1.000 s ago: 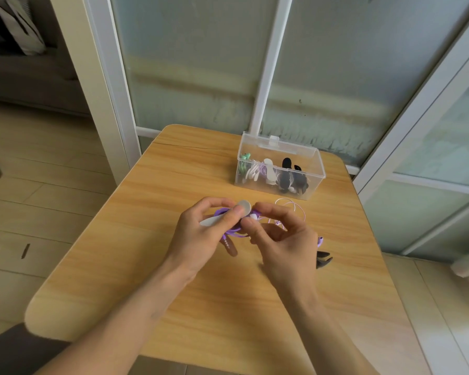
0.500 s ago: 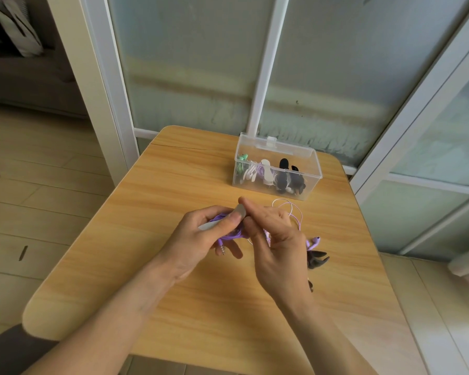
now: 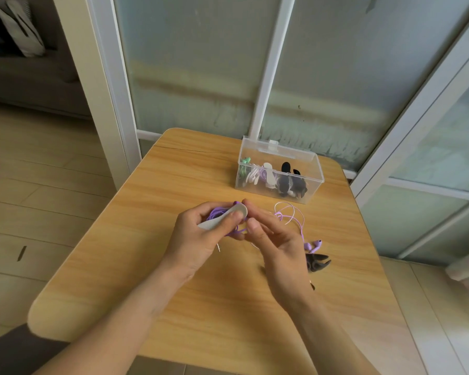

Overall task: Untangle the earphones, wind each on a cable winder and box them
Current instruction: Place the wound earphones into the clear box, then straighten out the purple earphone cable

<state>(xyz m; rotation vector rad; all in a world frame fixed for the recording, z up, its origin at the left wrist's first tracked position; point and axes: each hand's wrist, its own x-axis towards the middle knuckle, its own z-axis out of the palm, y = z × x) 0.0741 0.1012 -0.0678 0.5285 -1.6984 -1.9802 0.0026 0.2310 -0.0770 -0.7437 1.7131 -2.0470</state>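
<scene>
Wooden table [image 3: 152,261], rounded corners, set against frosted glass panels [image 3: 201,63] in white frames.

Left hand [image 3: 198,239]: over the middle of the table, fingers and thumb curled round a pale grey cable winder [image 3: 222,219]; the thumb presses on its flat face. Purple cable [image 3: 217,213] is bunched in coils around the winder inside the grip.

Right hand [image 3: 276,244]: just beside the left, fingers part-curled, fingertips [image 3: 252,223] at the winder's rounded end and the cable there. Whether they pinch the cable cannot be told.

Loose purple cable [image 3: 290,212]: lies in loops on the table beyond the right hand, running toward the right edge and ending in purple earbuds [image 3: 314,246].

Black cable winder [image 3: 317,262]: on the table near the right edge, just beside the earbuds, partly hidden by the right hand.

Clear plastic box [image 3: 309,161]: open, near the far right corner, holding wound earphones in green, white, purple and black.
</scene>
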